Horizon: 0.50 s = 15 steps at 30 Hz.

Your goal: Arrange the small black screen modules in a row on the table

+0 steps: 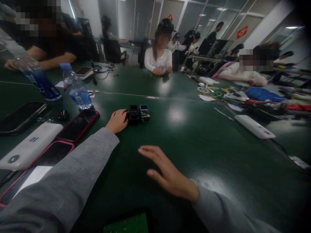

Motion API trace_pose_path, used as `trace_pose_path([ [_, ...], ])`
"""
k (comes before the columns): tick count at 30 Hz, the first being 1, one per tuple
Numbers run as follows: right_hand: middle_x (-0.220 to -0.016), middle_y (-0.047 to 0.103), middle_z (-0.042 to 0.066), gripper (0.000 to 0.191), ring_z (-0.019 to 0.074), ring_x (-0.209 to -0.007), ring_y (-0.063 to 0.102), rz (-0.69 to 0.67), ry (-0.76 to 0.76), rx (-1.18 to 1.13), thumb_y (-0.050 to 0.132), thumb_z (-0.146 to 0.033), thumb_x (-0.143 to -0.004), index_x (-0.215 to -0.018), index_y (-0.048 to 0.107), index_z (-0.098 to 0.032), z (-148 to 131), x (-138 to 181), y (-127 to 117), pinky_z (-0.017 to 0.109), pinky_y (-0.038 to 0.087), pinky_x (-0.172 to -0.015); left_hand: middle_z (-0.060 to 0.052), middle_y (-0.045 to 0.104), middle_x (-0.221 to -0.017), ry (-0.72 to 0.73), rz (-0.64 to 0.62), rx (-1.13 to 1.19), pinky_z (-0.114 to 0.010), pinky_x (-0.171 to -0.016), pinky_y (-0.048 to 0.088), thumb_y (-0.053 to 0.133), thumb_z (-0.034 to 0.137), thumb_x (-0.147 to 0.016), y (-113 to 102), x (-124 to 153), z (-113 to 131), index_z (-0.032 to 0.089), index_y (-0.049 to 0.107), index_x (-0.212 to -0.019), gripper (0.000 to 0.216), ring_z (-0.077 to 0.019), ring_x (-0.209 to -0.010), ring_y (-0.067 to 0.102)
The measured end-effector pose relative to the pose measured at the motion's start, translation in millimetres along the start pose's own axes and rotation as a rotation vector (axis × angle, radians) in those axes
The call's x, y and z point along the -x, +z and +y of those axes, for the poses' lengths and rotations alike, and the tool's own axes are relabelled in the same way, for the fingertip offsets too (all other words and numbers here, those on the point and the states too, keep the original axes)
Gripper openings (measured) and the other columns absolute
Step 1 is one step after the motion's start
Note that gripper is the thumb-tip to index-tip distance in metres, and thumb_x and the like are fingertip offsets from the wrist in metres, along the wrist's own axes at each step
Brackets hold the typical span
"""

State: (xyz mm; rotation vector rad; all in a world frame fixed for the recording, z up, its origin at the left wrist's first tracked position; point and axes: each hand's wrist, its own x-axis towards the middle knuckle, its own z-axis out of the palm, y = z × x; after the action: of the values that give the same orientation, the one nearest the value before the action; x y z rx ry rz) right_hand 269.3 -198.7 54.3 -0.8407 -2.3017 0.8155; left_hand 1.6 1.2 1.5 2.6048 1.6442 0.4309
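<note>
The left hand [118, 121] sits against the small black boxy device [133, 114], centre of the glossy green desk [184, 136]; its grip is unclear. A light touch should spare the blue-screened circuit module [145, 114] just right. The right hand's [171, 174] fingers extend, empty.

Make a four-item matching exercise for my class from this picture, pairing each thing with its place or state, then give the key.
Things:
1. Left hand
2. Right hand
3. Blue-capped bottle
4. Small screen module

Places and states:
A. Standing upright
B. Right of the black device
C. Thumb and fingers spread, holding nothing
D. Left of the black device

Pairs: 1-D, 2-C, 3-A, 4-B
</note>
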Motion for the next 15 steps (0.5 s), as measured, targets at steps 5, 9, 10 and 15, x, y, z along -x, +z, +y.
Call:
trace_pose_path([
  [5,-0.166,0.022,0.014,0.062,0.0409,-0.15,0.029,0.279,0.149,0.526,0.057,-0.05,-0.106,-0.161,0.034,-0.033,86,-58,-17,0.066,0.041,-0.117,-0.017,0.052,-0.156,-0.012,0.014,0.0,-0.054,-0.121,0.037,0.046,0.026,-0.101,1,0,1,0.015,0.055,-0.144,0.046,-0.0326,-0.146,0.046],
  [9,-0.165,0.027,0.014,0.063,0.0399,-0.147,0.038,0.225,0.131,0.635,0.06,-0.039,-0.104,-0.161,0.033,-0.033,113,-92,-20,0.064,0.049,-0.112,-0.017,0.052,-0.156,-0.011,0.017,0.007,-0.054,-0.12,0.038,0.046,0.026,-0.101,1,0,1,0.015,0.055,-0.144,0.045,-0.0331,-0.146,0.046],
  [10,-0.163,0.031,0.015,0.062,0.0391,-0.144,0.042,0.216,0.132,0.629,0.059,-0.037,-0.105,-0.16,0.033,-0.032,114,-96,-20,0.063,0.051,-0.109,-0.018,0.052,-0.156,-0.01,0.016,0.009,-0.055,-0.12,0.038,0.046,0.026,-0.101,1,0,1,0.014,0.055,-0.144,0.045,-0.0332,-0.146,0.046],
  [15,-0.152,0.043,0.018,0.045,0.0363,-0.13,0.056,0.26,0.132,0.577,0.056,-0.031,-0.105,-0.147,0.046,-0.024,110,-93,-20,0.058,0.058,-0.101,-0.018,0.052,-0.156,-0.008,0.012,0.008,-0.055,-0.12,0.038,0.045,0.027,-0.102,-1,0,1,0.014,0.055,-0.143,0.044,-0.0333,-0.145,0.046],
])
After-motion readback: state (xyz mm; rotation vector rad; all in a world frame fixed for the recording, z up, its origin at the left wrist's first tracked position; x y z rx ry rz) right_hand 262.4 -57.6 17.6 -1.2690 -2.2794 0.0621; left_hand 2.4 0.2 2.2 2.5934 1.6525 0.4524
